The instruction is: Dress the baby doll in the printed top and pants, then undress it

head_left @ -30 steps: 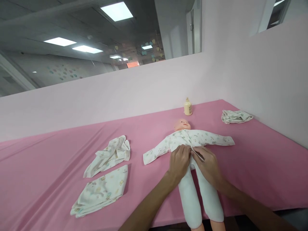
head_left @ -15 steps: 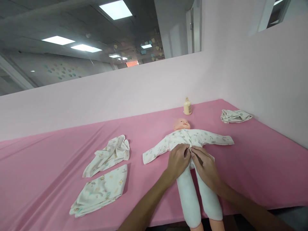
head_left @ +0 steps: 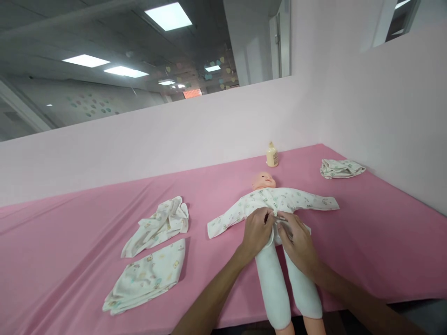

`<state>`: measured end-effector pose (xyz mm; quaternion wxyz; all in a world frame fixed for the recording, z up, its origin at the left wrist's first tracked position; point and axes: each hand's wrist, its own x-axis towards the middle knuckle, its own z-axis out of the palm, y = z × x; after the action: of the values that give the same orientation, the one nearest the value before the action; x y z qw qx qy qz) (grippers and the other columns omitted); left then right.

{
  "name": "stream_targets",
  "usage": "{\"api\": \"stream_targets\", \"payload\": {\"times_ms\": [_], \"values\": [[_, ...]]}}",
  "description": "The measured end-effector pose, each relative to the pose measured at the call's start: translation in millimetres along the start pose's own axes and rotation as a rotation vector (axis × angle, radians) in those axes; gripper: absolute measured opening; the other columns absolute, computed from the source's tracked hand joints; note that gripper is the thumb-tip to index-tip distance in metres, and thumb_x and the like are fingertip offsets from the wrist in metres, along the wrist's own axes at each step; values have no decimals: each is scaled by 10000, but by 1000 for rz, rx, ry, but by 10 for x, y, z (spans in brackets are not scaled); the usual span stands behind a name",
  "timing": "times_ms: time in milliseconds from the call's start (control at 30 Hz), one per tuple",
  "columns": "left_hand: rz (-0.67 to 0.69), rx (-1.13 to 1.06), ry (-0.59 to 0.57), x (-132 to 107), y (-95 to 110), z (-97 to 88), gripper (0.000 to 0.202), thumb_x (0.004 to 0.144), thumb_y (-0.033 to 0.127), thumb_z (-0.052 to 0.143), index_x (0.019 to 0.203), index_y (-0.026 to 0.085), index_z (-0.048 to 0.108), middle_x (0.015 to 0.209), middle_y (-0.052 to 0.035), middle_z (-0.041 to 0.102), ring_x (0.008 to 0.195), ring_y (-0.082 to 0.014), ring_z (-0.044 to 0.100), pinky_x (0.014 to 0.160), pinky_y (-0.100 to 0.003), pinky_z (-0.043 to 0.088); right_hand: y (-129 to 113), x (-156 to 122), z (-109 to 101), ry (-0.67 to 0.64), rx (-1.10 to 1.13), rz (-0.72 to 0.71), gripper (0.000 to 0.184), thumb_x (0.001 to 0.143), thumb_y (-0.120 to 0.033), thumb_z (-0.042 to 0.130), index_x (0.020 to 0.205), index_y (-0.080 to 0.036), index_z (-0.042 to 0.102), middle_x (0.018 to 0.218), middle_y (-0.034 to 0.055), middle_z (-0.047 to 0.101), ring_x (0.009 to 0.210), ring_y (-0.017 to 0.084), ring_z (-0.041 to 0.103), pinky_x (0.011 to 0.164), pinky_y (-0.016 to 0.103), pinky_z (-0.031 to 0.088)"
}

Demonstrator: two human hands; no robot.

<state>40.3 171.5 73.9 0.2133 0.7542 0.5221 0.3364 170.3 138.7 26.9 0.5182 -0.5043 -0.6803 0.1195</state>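
A baby doll [head_left: 264,180] lies on its back on the pink-covered table, its legs pointing towards me. It wears a white patterned baby shirt [head_left: 260,200] with both sleeves spread out, and plain white leggings [head_left: 274,284]. My left hand [head_left: 257,230] pinches the shirt's front edge at the doll's belly, fingertips closed. Just beside it, my right hand [head_left: 296,235] grips the other side of the shirt front between thumb and fingers. The fingertips of both hands nearly meet, and they partly hide the cloth between them.
To the left lie a crumpled patterned garment [head_left: 159,225] and a folded patterned cloth [head_left: 148,277]. A pump bottle [head_left: 272,155] stands behind the doll's head by the wall. Another folded garment [head_left: 342,168] rests at the back right. Pink cloth [head_left: 216,284] covers the table.
My fingers have shifted slightly at the shirt front, and the right fingers now lie flatter. A strip of cloth hangs down below my left fingers. The doll stays in place.
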Motion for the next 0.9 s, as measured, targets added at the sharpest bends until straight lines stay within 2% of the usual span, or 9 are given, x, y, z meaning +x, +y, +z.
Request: {"api": "stream_targets", "payload": {"times_ms": [100, 267, 533, 733, 900], "values": [[-23, -43, -9, -4, 6, -2, 289, 922, 303, 388, 692, 189, 521, 703, 5, 594, 683, -147, 521, 638, -264, 364, 4, -1, 12, 16, -27, -28, 315, 935, -236, 436, 1222, -215, 564, 1138, 82, 664, 1069, 237, 605, 906, 433, 528], [-80, -173, -37, 4, -5, -17, 289, 924, 337, 397, 730, 192, 554, 735, 2, 609, 708, -152, 548, 663, -268, 400, 22, -12, 25, 50, -42, -85, 288, 926, -215, 443, 1171, -209, 595, 1120, 87, 664, 1060, 238, 603, 915, 435, 521], [-108, -268, -102, 28, -15, -75, 298, 926, 363, 392, 720, 188, 518, 702, 19, 538, 673, -133, 497, 634, -253, 404, -5, 4, -26, -24, -11, -99, 281, 935, -205, 424, 1142, -245, 610, 1119, 69, 631, 1064, 218, 588, 928, 412, 510], [-156, -280, -51, 11, 35, -83, 268, 905, 320, 420, 675, 190, 463, 692, 22, 534, 667, -127, 498, 633, -245, 405, -4, 6, -28, -49, 6, -80, 257, 907, -192, 446, 1058, -257, 643, 1070, 57, 632, 1021, 219, 589, 895, 416, 509], [-151, -243, -22, -21, 63, -61, 136, 877, 275, 454, 831, 194, 553, 796, 3, 591, 737, -141, 541, 673, -258, 438, -5, 2, -21, -40, 23, -24, 220, 904, -202, 468, 1045, -242, 633, 1062, 56, 648, 1023, 224, 578, 907, 429, 494]]}}
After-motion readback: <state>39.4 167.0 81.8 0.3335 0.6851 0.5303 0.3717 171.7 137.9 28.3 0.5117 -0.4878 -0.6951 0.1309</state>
